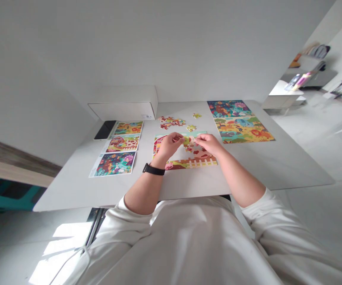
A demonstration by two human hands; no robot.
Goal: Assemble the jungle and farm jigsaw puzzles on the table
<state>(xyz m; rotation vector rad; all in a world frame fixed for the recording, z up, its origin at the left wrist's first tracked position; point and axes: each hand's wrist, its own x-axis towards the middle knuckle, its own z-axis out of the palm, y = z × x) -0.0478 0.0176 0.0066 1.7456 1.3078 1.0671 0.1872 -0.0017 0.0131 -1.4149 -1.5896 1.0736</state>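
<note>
We're at a white counter (266,170), white sleeves (263,211) pushed up to the forearms. Left of the left hand (168,145): three printed picture sheets (122,143) in a column, with a black phone (105,130) and a white box (123,103) farther out. Right of the right hand (208,144): an assembled animal jigsaw (240,122). Directly under both hands: a part-built farm jigsaw (185,160), red barn and white fence showing. Ahead of the left hand: a heap of loose pieces (171,122). Ahead of the right hand: a lone piece (190,128). Black watch (153,169) on the left wrist.

Both hands are narrow, fingertips pinching a small puzzle piece (186,140) between them, just above the farm jigsaw. We can't tell whether it's one piece or two. We'd expect light, stiff, thin card, with tabs that could crease under force. Best taken by its edges between finger and thumb.
</note>
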